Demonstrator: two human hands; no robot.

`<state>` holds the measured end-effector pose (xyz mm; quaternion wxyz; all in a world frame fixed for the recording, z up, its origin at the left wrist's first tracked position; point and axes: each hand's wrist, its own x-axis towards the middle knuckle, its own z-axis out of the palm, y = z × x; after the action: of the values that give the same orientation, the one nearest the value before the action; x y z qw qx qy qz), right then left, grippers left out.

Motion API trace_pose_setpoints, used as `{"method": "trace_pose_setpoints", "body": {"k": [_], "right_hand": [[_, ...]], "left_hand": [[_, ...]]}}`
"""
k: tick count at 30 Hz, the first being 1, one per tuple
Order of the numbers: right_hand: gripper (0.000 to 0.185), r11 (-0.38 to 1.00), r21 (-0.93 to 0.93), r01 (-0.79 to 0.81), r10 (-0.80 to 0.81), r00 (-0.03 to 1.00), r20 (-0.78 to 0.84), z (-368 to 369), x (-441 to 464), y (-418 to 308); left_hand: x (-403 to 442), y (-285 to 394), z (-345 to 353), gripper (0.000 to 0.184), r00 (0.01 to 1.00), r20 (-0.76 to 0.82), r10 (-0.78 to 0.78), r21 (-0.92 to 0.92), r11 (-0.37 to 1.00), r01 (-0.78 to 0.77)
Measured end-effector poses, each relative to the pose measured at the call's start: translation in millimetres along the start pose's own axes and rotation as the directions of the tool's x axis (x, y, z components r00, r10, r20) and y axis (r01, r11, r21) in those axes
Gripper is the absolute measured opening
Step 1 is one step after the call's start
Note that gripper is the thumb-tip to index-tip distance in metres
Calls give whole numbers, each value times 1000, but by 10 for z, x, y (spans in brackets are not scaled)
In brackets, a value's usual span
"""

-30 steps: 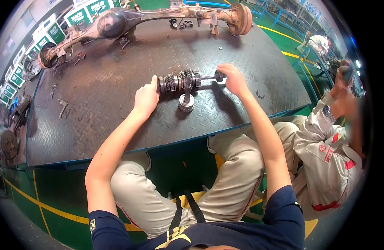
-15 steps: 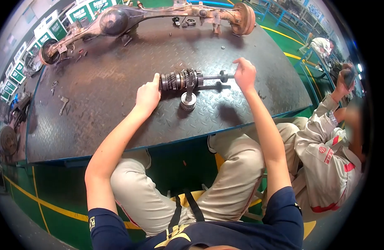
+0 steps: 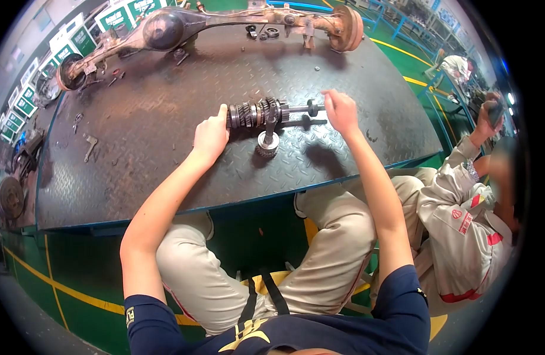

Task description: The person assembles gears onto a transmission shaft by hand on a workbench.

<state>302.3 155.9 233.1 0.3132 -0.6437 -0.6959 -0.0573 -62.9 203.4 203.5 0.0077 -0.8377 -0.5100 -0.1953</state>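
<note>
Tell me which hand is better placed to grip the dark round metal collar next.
Likely the right hand: it is close beside the collar, while the left hand is at the opposite end of the dark cylindrical metal gear stack.

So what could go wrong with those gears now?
The gear shaft looks round, so it might roll on the metal table if the left hand lets go. That hand is right at the shaft's end, so a finger might get pinched. The right hand, by the thin end, might bump it sideways.
</note>
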Motion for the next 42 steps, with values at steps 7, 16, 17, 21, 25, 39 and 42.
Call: {"method": "trace_pose_setpoints", "body": {"k": [7, 16, 17, 21, 25, 39, 42], "right_hand": [[29, 947, 224, 230, -226, 973, -43, 91, 27, -161], [39, 956, 241, 165, -176, 984, 23, 22, 101, -345], [39, 956, 242, 164, -175, 984, 23, -49, 109, -335], [39, 902, 431, -33, -1, 997, 78, -28, 148, -324], [33, 893, 447, 39, -71, 996, 55, 62, 95, -215], [31, 895, 424, 141, -100, 988, -117, 137, 123, -37], [34, 805, 581, -118, 157, 987, -17, -8, 159, -155]], "left_hand": [[-2, 8, -12, 60, 1000, -1, 6, -5, 1000, -6], [-9, -11, 20, 61, 1000, -17, 21, -9, 1000, -21], [-12, -21, 26, 61, 1000, -16, 21, -8, 1000, -21], [-20, -10, 1, 60, 999, -24, 24, -11, 1000, -25], [-24, -7, 5, 59, 1000, -20, 21, -11, 1000, -21], [-26, 11, -4, 58, 999, -28, 29, -1, 1000, -29], [-21, 6, -7, 58, 1000, -20, 22, 8, 1000, -22]]}}
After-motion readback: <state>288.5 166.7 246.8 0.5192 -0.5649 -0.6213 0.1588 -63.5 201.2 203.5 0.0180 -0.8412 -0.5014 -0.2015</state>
